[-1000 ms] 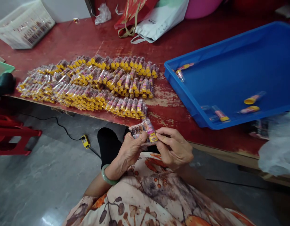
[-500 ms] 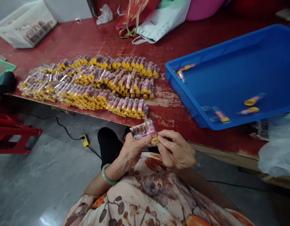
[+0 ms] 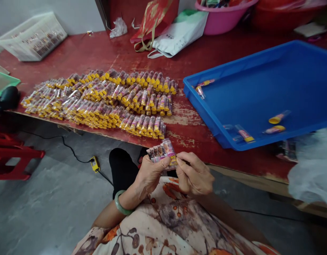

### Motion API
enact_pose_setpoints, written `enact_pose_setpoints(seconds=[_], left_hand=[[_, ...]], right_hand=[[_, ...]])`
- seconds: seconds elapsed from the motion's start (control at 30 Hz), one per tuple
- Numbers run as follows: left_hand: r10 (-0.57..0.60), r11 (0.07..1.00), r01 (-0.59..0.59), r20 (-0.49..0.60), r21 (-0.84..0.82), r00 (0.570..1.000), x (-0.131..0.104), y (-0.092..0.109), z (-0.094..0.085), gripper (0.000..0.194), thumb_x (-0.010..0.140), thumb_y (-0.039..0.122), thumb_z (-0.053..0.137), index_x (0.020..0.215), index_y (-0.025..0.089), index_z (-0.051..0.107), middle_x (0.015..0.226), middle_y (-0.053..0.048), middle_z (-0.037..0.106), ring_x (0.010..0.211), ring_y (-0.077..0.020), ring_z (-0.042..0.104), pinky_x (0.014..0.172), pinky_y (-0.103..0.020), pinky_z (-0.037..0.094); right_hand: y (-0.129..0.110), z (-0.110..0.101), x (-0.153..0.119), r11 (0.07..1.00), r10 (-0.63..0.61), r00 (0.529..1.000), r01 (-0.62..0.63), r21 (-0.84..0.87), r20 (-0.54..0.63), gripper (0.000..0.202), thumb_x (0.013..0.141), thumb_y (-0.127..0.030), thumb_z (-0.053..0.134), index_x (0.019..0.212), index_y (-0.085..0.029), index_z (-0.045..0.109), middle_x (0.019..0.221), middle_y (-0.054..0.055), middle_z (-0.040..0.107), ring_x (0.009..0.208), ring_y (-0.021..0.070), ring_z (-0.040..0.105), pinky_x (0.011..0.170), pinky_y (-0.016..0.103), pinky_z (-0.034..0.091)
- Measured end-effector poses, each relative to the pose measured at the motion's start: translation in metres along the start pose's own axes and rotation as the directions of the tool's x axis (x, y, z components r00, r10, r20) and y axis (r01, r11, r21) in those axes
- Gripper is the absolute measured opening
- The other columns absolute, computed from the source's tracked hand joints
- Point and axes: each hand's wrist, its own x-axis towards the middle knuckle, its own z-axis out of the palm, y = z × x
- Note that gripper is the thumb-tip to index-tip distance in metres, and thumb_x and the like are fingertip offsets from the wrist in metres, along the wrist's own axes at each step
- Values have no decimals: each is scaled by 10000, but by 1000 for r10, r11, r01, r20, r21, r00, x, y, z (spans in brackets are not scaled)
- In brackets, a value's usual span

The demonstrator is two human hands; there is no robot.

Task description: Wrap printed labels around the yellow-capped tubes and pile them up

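My left hand (image 3: 149, 173) is closed around a small bundle of printed labels (image 3: 167, 147), its thumb pressed flat across them. They carry small pictures with pink and yellow print, and the rightmost one stands out in front of the others. At the right edge of this label, my right hand (image 3: 195, 173) has thumb and index finger pinched together. Its other fingers are curled, and whatever lies between the fingertips is mostly hidden. Beyond the hands, many clear tubes with yellow ends (image 3: 142, 122) lie stacked in rows on the table.
The worn red table (image 3: 190, 136) carries a blue tray (image 3: 208, 125) with a few tubes inside. A white basket (image 3: 50, 33), a white bag (image 3: 176, 35) and a pink basin (image 3: 224, 21) stand behind. Red stools (image 3: 17, 156) and a yellow power socket (image 3: 95, 164) are on the floor.
The view has tilted slightly upward, so the table's back shows more. Both hands keep nearly the same pose on the labels; the right fingertips have shifted slightly.
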Motion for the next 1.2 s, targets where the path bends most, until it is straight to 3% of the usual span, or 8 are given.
enact_pose_setpoints(seconds=[0.2, 0.3, 0.5, 0.63, 0.77, 0.87, 1.0, 1.2], left_hand=[[-13, 1000, 14, -28, 17, 1000, 8, -2, -5, 350, 543, 294, 869, 784, 128, 677, 735, -23, 682, 627, -137, 620, 667, -276, 521], [5, 999, -5, -13, 34, 1000, 16, -1, -12, 330, 557, 287, 862, 778, 127, 677, 714, -18, 677, 582, -119, 601, 616, -250, 501], [-33, 992, 24, 77, 124, 996, 25, 0, -17, 370, 588, 317, 847, 847, 95, 703, 729, -69, 698, 616, -157, 642, 632, -267, 519], [-29, 998, 21, 148, 58, 989, 30, 3, -13, 406, 541, 307, 872, 854, 102, 716, 771, -68, 709, 662, -164, 655, 657, -277, 546], [10, 1000, -11, 103, 16, 995, 39, 17, -11, 433, 529, 300, 878, 876, 103, 709, 763, -56, 707, 636, -156, 653, 623, -271, 560], [14, 997, -14, 8, -71, 1000, 45, 31, -13, 410, 565, 294, 863, 884, 98, 695, 763, -67, 711, 658, -163, 676, 629, -257, 572], [-5, 992, -8, -100, -126, 995, 45, 46, -19, 243, 699, 234, 778, 865, 82, 685, 768, -95, 720, 679, -169, 697, 642, -242, 580], [-50, 986, 28, -131, -164, 990, 29, 57, -28, 144, 798, 115, 587, 896, 56, 675, 921, -171, 725, 847, -265, 705, 741, -378, 598]], right_hand=[[5, 2, 2, 999, -43, 998, 43, -4, 56, 268, 766, -35, 561, 968, -195, 635, 917, 89, 654, 802, 198, 644, 679, 323, 548], [11, -7, 16, 986, 51, 968, -88, 143, 245, 226, 754, -63, 565, 941, -177, 620, 914, 84, 629, 716, 161, 607, 616, 286, 526], [28, -9, 48, 695, 478, 694, -673, 251, 539, 219, 765, -286, 654, 942, -157, 637, 813, 56, 672, 657, 150, 616, 542, 244, 499], [30, 9, 64, 552, 591, 538, -813, 185, 601, 355, 639, -319, 746, 924, -130, 647, 797, 71, 696, 704, 187, 653, 612, 283, 527], [32, 24, 83, 391, 635, 445, -890, 234, 632, 373, 561, -288, 760, 883, -134, 652, 766, 46, 679, 662, 168, 632, 594, 273, 514], [47, 47, 107, 353, 681, 473, -881, 315, 559, 377, 575, -320, 734, 888, -130, 644, 726, 32, 654, 581, 145, 590, 506, 249, 478], [87, 98, 149, 637, 709, 634, -764, 105, 310, 286, 676, -335, 663, 843, -104, 635, 623, -23, 604, 497, 84, 519, 483, 192, 427], [127, 152, 182, 721, 693, 698, -671, -171, 180, 238, 836, -225, 578, 646, -83, 582, 589, -51, 540, 520, 20, 512, 566, 148, 403]])
